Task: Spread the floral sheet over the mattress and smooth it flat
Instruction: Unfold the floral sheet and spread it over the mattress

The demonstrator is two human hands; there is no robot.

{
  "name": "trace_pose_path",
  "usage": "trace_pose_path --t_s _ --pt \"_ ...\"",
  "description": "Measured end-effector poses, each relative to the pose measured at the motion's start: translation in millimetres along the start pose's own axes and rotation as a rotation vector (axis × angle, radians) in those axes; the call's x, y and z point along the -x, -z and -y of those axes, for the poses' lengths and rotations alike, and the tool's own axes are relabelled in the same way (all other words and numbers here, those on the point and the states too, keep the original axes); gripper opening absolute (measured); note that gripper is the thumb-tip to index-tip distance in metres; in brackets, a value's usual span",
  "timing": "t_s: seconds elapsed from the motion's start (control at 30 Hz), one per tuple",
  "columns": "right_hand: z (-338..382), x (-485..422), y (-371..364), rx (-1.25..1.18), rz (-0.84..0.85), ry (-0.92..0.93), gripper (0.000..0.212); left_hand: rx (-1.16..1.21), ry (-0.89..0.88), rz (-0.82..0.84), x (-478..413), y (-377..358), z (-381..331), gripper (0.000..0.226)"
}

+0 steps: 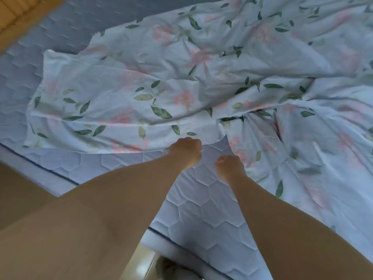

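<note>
Across the quilted mattress [201, 199] the floral sheet [181, 81] lies crumpled, with the near corner of the mattress bare; the left hand [186, 152] grips the sheet's near hem in a fist, the right hand [229, 167] curls against the adjoining edge, and I cannot tell whether it holds cloth

Wooden boards [12, 15] upper left, tan floor [18, 190] lower left
</note>
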State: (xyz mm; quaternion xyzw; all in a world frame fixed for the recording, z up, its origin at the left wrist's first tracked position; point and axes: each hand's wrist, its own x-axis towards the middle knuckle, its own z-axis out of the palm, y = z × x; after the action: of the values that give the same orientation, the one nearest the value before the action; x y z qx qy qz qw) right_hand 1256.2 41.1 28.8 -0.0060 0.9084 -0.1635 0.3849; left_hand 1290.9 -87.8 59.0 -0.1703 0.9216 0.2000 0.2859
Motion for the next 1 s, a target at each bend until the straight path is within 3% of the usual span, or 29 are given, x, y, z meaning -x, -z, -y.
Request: trace_pose_path --t_s 0.1,0.23,0.47,0.53,0.63,0.7,0.77,0.87,1.0 --pt "-18.4 -45.2 -1.0 0.101 -0.028 -0.046 0.039 -0.103 -0.058 0.017 -52.7 -25.0 -2.8 0.046" --pt "-38.3 -87.7 -3.3 0.192 0.008 -0.084 0.040 -0.442 -0.198 0.131 -113.5 -57.2 -3.5 0.056" --pt "-59.0 -141.0 -10.7 0.222 0.063 -0.103 0.050 -0.346 -0.180 0.252 -175.7 -94.2 -9.8 0.062" --pt "-62.0 -142.9 -11.5 0.184 0.009 -0.092 0.056 -0.339 -0.167 0.205 -176.9 -92.9 -5.9 0.066" --pt "-61.5 -129.1 -2.8 0.043 -0.165 -0.081 0.045 -0.302 -0.265 0.033 -170.2 -81.4 1.7 0.065" --pt "-55.8 -114.6 7.1 -0.100 -0.233 -0.088 0.037 -0.151 -0.400 -0.210 -161.4 -72.0 1.4 0.051" --pt "-46.1 -97.2 13.5 -0.218 -0.224 -0.069 0.034 0.106 -0.347 -0.408 -152.6 -55.7 1.1 0.024" --pt "-28.3 -64.1 22.4 -0.345 -0.246 -0.055 0.030 0.392 -0.160 -0.422 -121.6 -8.6 -3.1 0.010" --pt "-7.4 -13.9 33.8 -0.501 -0.333 -0.147 0.033 0.348 -0.142 -0.327 -84.7 39.4 8.3 0.037"
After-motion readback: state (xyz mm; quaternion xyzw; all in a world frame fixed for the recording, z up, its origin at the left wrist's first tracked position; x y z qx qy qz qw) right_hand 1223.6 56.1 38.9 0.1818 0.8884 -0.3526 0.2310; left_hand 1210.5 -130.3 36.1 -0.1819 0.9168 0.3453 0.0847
